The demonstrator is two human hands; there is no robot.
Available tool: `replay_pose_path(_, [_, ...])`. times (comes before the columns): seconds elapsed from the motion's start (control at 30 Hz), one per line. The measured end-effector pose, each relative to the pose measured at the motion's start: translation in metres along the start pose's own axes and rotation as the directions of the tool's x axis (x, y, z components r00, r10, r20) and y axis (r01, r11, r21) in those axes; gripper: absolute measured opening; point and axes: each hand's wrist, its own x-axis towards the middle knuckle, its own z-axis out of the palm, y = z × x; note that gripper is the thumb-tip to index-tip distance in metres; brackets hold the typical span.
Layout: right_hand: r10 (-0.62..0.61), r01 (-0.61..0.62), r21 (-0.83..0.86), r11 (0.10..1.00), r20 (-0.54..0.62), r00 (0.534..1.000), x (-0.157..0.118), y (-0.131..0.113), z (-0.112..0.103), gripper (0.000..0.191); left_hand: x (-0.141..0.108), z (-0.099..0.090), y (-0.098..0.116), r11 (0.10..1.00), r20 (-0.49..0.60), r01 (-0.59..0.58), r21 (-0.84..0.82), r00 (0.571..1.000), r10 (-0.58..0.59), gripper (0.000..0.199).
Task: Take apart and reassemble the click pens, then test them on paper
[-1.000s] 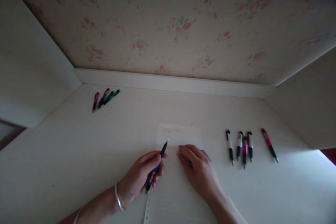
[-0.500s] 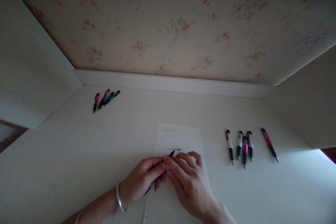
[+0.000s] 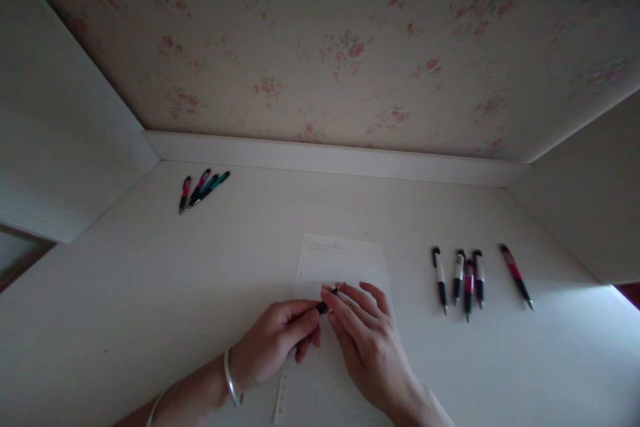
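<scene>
My left hand (image 3: 280, 337), with a silver bangle at its wrist, pinches a dark pen (image 3: 321, 307) over the sheet of paper. Close against it, my right hand (image 3: 365, 340) has its thumb and fingers at the pen's upper end, where a small dark part shows between the fingertips. Much of the pen is hidden by the fingers. Beneath both hands lies a white sheet of paper (image 3: 345, 253) with punched holes along its left edge and faint writing at the top.
Several pink, purple and green pens (image 3: 200, 192) lie at the back left of the white desk (image 3: 200, 267). To the right are several white and black pens (image 3: 441, 280), a pink one (image 3: 469, 283) among them, and a red one (image 3: 516, 275). A low ledge (image 3: 325, 155) runs along the back.
My right fingers have shifted slightly right along the pen. The pen's lower blue part, seen below my left hand before, no longer shows.
</scene>
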Motion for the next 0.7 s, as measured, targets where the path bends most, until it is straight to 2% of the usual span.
replay_pose_path(0.2, [0.017,-0.016,0.021,1.000,-0.049,0.999,-0.003,0.002,0.004,0.036,0.000,0.002,0.001,1.000,-0.011,0.018,-0.014,1.000,-0.018,0.048])
replay_pose_path(0.27, [0.085,-0.078,0.099,0.992,-0.067,0.994,-0.005,-0.001,0.008,0.031,-0.001,0.003,0.001,1.000,-0.010,0.018,0.002,1.000,-0.018,0.050])
replay_pose_path(0.3, [0.160,-0.143,0.168,0.975,-0.088,0.983,-0.006,-0.004,0.010,0.027,-0.001,0.003,0.001,1.000,-0.010,0.015,0.011,1.000,-0.015,0.051])
replay_pose_path(0.33, [0.249,-0.216,0.253,0.943,-0.106,0.963,-0.007,-0.008,0.012,0.023,-0.001,0.004,0.001,1.000,-0.014,0.010,0.017,1.000,-0.009,0.051])
replay_pose_path(0.37, [0.369,-0.305,0.359,0.882,-0.126,0.921,-0.007,-0.012,0.014,0.022,-0.001,0.005,0.001,1.000,-0.020,0.001,0.018,1.000,-0.001,0.051])
replay_pose_path(0.4, [0.497,-0.387,0.467,0.795,-0.135,0.857,-0.007,-0.016,0.015,0.025,-0.002,0.006,0.001,1.000,-0.026,-0.010,0.013,1.000,0.011,0.051])
replay_pose_path(0.43, [0.559,-0.420,0.555,0.718,-0.100,0.823,-0.006,-0.021,0.016,0.025,-0.002,0.007,0.001,1.000,-0.027,-0.023,0.009,0.999,0.024,0.051])
replay_pose_path(0.5, [0.594,-0.464,0.658,0.594,0.030,0.804,-0.004,-0.029,0.017,0.021,-0.004,0.009,0.001,0.999,-0.017,-0.050,0.016,0.999,0.050,0.051])
replay_pose_path(0.6, [0.587,-0.526,0.717,0.458,0.201,0.784,0.000,-0.034,0.017,0.034,-0.007,0.011,0.000,0.995,0.010,-0.071,0.077,0.997,0.070,0.052])
replay_pose_path(0.7, [0.588,-0.532,0.747,0.399,0.237,0.773,0.000,-0.032,0.017,0.037,-0.008,0.010,-0.001,0.990,0.025,-0.065,0.127,0.998,0.062,0.054])
